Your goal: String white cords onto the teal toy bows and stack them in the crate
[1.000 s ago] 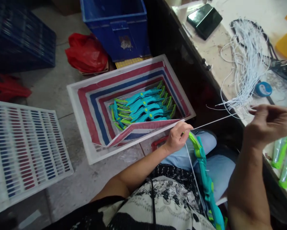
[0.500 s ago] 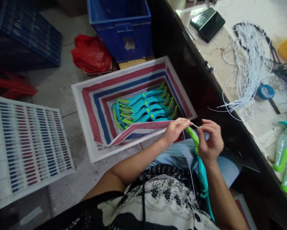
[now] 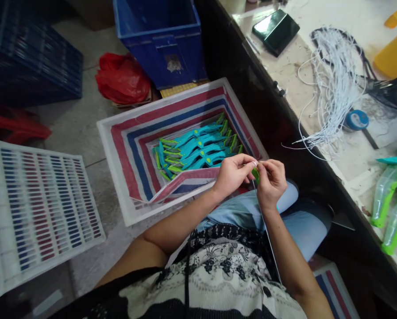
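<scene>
Hands meet just above the person's lap, over the blue trouser leg. The left hand is curled, its thumb and forefinger pinched on the end of a white string. The right hand faces it, fingertips pressed on the same short bit of string, so the 2 hands touch at the tips. Between them shows only the green tip of a toy bow. The rest of the bow is hidden behind the right hand and forearm, and a thin line of string runs down beside that forearm towards the patterned shirt.

Just beyond the left hand, on the floor, stands a white crate lined with red, white and blue striped sheeting, and a stack of teal bows lies in its bottom. A slatted crate lies further left. A blue bin and a red bag sit behind. On the workbench to the right are a bundle of white strings, a black phone and a blue tape roll, all well apart from the hands.
</scene>
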Available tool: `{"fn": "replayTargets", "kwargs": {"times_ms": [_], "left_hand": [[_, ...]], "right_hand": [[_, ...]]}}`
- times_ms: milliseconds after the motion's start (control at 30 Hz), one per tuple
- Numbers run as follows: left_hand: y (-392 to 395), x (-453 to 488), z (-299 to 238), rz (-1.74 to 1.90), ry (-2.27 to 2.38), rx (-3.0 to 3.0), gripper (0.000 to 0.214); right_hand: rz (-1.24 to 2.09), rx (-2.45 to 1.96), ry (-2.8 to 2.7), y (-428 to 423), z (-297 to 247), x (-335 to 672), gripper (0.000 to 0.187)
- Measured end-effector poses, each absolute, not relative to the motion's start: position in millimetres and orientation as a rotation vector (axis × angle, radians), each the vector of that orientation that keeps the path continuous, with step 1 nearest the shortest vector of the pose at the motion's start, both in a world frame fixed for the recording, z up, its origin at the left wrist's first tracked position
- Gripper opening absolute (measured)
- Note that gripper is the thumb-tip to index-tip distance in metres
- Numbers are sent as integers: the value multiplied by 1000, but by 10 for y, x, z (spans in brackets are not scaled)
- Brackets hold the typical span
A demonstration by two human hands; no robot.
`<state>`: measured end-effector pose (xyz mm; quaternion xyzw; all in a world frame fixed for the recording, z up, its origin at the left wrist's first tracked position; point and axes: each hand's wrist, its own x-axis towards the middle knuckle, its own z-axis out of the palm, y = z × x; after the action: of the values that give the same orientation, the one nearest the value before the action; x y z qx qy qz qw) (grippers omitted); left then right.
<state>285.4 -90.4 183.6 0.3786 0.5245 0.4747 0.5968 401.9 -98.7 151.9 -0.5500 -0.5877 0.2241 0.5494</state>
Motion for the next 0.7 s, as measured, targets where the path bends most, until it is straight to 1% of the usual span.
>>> {"fn": "replayTargets", "kwargs": {"times_ms": [133, 267, 367, 500, 600, 700], "left_hand": [[-858, 2792, 1865, 1011, 1126, 837, 10], [-836, 2798, 1835, 991, 1040, 792, 15], [-851, 2898, 1803, 1084, 1012, 747, 17], [-886, 3101, 1824, 1258, 1122, 628, 14], [-873, 3218, 1903, 1286, 1141, 544, 8], [-830, 3263, 1974, 1223, 1114, 446, 4]], "right_hand": [[445, -1221, -1463, -985, 1488, 4040, 9], [415, -1121, -1501, -968, 1513, 4075, 18], [447, -1116, -1579, -960, 1545, 4124, 23], [420, -1133, -1681, -991, 1586, 4204, 34], [262, -1174, -1744, -1006, 1650, 4278, 28], [136, -1171, -1835, -981, 1734, 4366, 22]]}}
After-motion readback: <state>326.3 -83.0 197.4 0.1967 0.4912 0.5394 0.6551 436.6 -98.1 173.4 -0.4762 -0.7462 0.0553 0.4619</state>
